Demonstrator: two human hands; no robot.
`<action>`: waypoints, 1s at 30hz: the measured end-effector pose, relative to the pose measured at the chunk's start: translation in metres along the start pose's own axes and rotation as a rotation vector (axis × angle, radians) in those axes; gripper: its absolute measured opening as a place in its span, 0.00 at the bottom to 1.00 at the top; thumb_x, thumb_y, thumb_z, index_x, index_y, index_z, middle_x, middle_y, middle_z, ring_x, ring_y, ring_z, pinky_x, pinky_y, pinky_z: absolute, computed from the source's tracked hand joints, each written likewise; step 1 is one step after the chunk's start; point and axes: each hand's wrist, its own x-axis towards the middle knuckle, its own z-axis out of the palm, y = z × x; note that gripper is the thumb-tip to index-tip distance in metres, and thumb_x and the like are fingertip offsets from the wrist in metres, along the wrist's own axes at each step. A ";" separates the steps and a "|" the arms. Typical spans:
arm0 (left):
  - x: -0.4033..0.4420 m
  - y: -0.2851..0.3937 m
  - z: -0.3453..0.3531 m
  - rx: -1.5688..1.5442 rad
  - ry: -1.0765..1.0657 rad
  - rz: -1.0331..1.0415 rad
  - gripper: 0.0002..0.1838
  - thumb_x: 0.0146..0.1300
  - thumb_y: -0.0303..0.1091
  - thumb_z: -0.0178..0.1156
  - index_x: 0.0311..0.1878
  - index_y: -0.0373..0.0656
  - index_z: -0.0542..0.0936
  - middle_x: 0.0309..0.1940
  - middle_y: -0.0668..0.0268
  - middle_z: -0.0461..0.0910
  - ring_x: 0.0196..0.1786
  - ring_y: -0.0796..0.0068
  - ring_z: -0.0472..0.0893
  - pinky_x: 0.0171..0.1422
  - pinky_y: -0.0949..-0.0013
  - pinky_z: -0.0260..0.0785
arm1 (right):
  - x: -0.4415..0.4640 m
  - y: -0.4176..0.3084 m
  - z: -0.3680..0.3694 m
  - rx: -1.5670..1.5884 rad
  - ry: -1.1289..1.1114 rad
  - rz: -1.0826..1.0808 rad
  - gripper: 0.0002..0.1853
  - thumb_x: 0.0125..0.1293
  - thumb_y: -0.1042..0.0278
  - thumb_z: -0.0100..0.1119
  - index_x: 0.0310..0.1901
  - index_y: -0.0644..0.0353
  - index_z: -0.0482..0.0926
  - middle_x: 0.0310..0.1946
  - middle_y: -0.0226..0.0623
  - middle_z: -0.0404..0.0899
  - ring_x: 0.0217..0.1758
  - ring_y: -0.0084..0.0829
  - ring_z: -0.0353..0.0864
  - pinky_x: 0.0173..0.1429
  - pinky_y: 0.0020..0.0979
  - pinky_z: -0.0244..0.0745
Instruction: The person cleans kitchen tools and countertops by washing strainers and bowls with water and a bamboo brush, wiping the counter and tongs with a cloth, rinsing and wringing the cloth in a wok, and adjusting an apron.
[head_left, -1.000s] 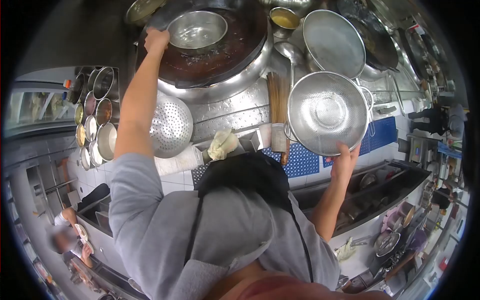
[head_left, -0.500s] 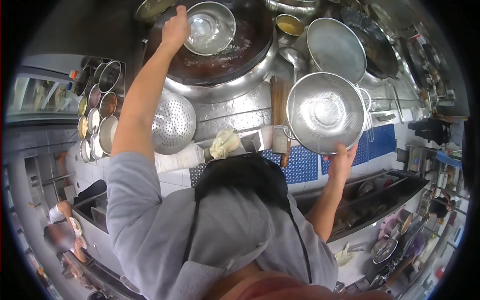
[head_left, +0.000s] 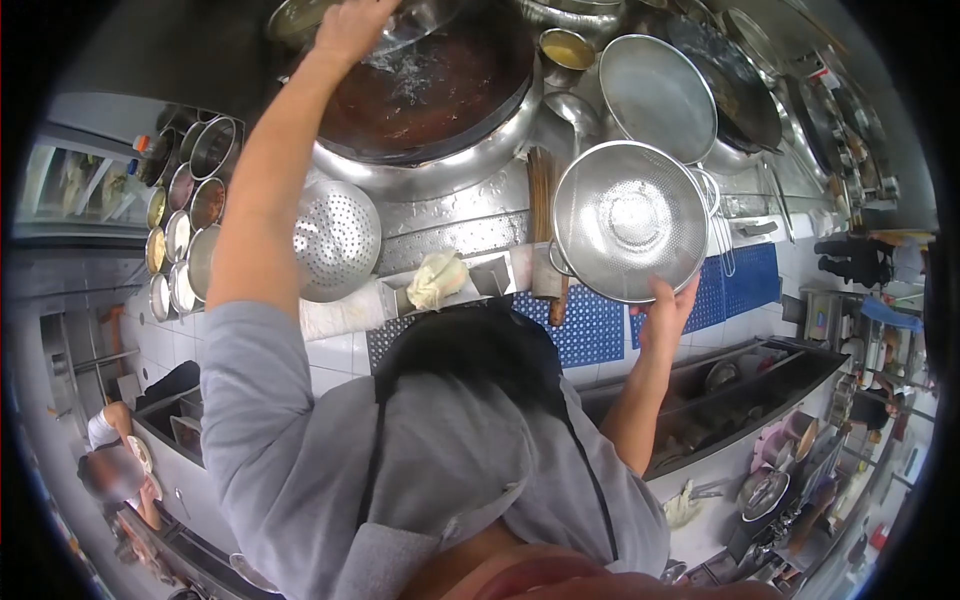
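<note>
My left hand [head_left: 355,32] is closed on the rim of a shiny metal bowl [head_left: 425,18], held over the far side of a large dark wok [head_left: 440,110]. The bowl is partly cut off by the top of the view. A pale, splash-like patch shows in the wok just below it. My right hand [head_left: 667,305] grips the near rim of a round mesh strainer [head_left: 630,220], with the fingertips over its edge. A bamboo wok brush [head_left: 541,195] lies left of the strainer, and a ladle [head_left: 575,115] lies beyond it.
A perforated metal scoop [head_left: 338,240] sits left of a crumpled cloth [head_left: 437,280]. Behind the strainer stands another large round strainer [head_left: 658,98], near a small pot of yellow liquid [head_left: 567,50]. Seasoning containers [head_left: 208,203] line the left. Another person [head_left: 110,430] holds a plate at lower left.
My left hand has carried the metal bowl up toward the top edge, uncovering more of the wok and the pale patch in it. My right hand still holds the strainer. The whole view shifted slightly.
</note>
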 end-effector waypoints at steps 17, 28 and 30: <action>-0.082 -0.022 0.056 -0.200 -0.181 -0.771 0.16 0.60 0.33 0.57 0.51 0.45 0.74 0.43 0.43 0.83 0.49 0.36 0.82 0.57 0.42 0.73 | -0.013 -0.009 -0.006 0.008 0.025 0.038 0.29 0.59 0.78 0.56 0.64 0.61 0.64 0.45 0.43 0.78 0.28 0.27 0.80 0.15 0.22 0.67; -0.063 0.040 0.057 -0.629 -0.790 -0.160 0.30 0.67 0.49 0.62 0.66 0.41 0.73 0.64 0.43 0.75 0.63 0.44 0.77 0.70 0.52 0.67 | -0.004 -0.005 -0.018 0.011 0.067 0.046 0.32 0.59 0.79 0.57 0.67 0.61 0.63 0.48 0.44 0.77 0.29 0.29 0.82 0.14 0.23 0.67; -0.065 0.048 0.059 -0.621 -0.977 -0.076 0.29 0.68 0.52 0.60 0.65 0.41 0.75 0.62 0.44 0.76 0.63 0.44 0.77 0.68 0.53 0.68 | -0.002 -0.002 -0.022 0.016 0.061 0.054 0.32 0.59 0.79 0.57 0.67 0.61 0.62 0.48 0.45 0.77 0.30 0.30 0.82 0.14 0.23 0.67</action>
